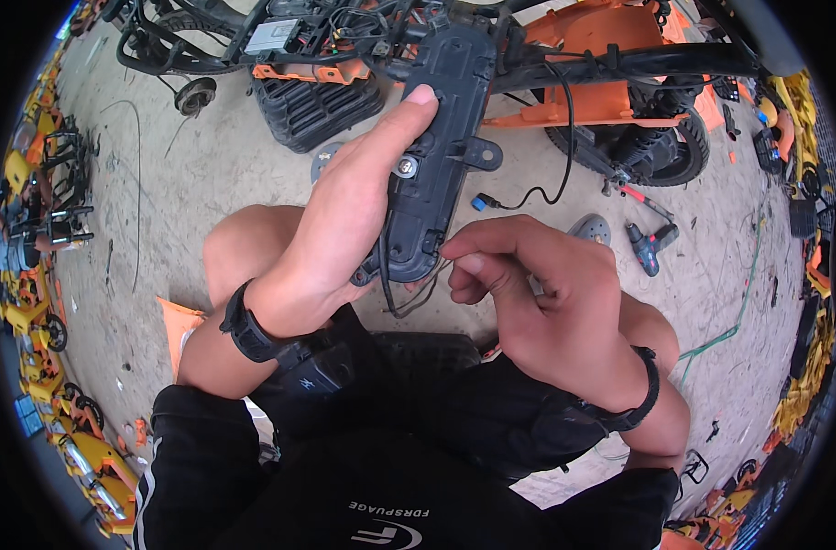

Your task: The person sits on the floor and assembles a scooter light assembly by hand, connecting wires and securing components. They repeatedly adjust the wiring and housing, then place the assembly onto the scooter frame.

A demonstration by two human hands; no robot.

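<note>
A long black plastic housing [447,174] with a side mounting tab lies tilted in front of me, its far end up against a vehicle frame. My left hand [340,211] is closed round its left edge, thumb pressed on the top face near a silver screw [405,167]. Thin black cable [387,291] loops out below its near end. At that end's right corner, the fingers of my right hand [560,298] are pinched together close to the wire. What sits between those fingertips is too small to make out.
Ahead stands a black tubular vehicle frame [619,62] with orange panels [592,108] and a wheel [679,156]. A ribbed black box [317,108] sits under it. A cable with a blue connector [484,202] hangs nearby. On the right floor lies a cordless drill [650,246].
</note>
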